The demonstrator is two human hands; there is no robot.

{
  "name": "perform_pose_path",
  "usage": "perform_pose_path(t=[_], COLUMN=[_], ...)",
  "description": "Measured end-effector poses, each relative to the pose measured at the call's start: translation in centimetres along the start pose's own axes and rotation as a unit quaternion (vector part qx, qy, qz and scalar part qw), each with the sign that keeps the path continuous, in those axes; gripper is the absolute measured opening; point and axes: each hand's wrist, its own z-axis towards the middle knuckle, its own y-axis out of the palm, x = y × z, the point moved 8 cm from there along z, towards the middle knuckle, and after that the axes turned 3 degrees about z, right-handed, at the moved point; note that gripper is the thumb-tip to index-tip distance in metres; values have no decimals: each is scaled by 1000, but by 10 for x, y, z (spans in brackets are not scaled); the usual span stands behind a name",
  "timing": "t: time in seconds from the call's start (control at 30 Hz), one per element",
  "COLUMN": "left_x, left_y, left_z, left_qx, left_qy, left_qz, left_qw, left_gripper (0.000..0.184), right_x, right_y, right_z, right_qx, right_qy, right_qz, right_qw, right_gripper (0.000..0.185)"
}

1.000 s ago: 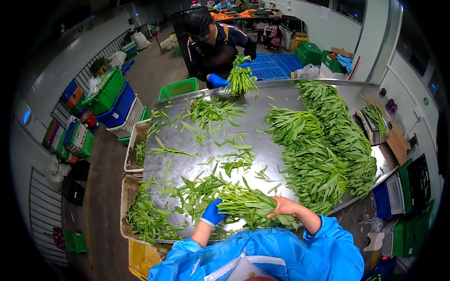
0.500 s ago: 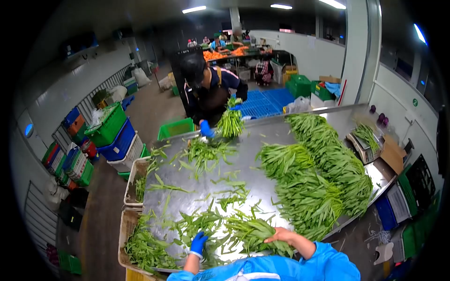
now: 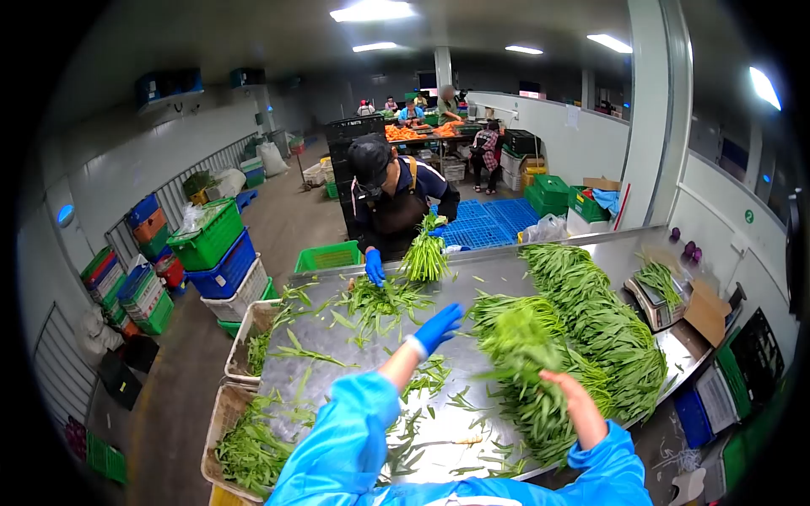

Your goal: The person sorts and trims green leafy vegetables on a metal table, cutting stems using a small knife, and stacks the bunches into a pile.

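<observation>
My right hand [image 3: 570,395], bare, grips a bunch of water spinach [image 3: 521,350], blurred by motion, above the near end of the laid-out greens. My left hand [image 3: 440,329], in a blue glove, reaches over the middle of the metal table [image 3: 337,384] with fingers stretched out and nothing in them. Beyond it lies a loose heap of leaves [image 3: 380,302]. Two thick rows of water spinach [image 3: 603,320] cover the right half of the table. Scattered leaves and a pale stem [image 3: 447,441] lie below my left forearm.
Across the table a co-worker [image 3: 392,190] in blue gloves holds a bunch of greens [image 3: 424,253]. Crates of leaves [image 3: 221,422] stand along the left edge. A scale [image 3: 654,299] with greens sits at the right. Stacked crates [image 3: 221,261] rise on the left floor.
My right hand has lifted the bunch from the near edge and carried it right, over the rows. My left hand has moved forward and right from the near leaves. The view has tilted up.
</observation>
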Motion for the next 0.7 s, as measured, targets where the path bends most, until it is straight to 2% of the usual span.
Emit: perform_pose_path(t=[0.03,0.1,0.2,0.3,0.4,0.43,0.53,0.57,0.67,0.7], left_x=[21,48,51,15,-8,-15,-38,-43,-65,-74], left_y=[28,74,114,111,98,91,69,64,39,27], left_z=[21,41,46,48,40,37,34,30,7,0], left_qx=[-27,-69,-108,-97,-69,-63,-55,-51,-5,12], left_qy=[7,5,-29,-83,-115,-122,-130,-134,-168,-188], left_qz=[-58,-118,-118,-93,-80,-82,-94,-87,-121,-135], left_qw=[998,991,987,987,988,987,986,986,978,973], left_gripper=[62,60,59,60,58,56,52,51,44,43], right_x=[-25,-51,-54,-43,-31,-11,-8,1,1,-5], right_y=[-15,-59,-101,-118,-113,-123,-87,-80,-57,-51], right_z=[-8,-1,20,23,4,30,16,24,25,26], right_qx=[45,144,74,41,77,41,35,-1,-9,-23], right_qy=[-34,-77,-91,-95,-69,-49,-23,3,-1,-22], right_qz=[-21,8,147,193,197,217,210,217,195,137], right_qw=[998,987,982,976,975,974,977,976,981,990], right_gripper=[69,60,47,35,34,30,25,24,24,38])
